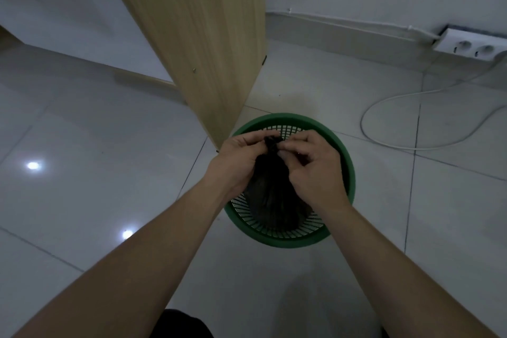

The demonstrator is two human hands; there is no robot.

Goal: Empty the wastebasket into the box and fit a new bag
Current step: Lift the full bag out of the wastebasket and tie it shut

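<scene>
Black bag upright, gathered neck up, fingers pinching

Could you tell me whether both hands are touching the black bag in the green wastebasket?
Touching. The head view shows the left hand and right hand pinching the gathered neck of the black bag, over the wastebasket.

We have a single head-worn view, looking steeply down past our forearms onto the round green plastic mesh wastebasket close below, on the glossy white tiled floor.
</scene>
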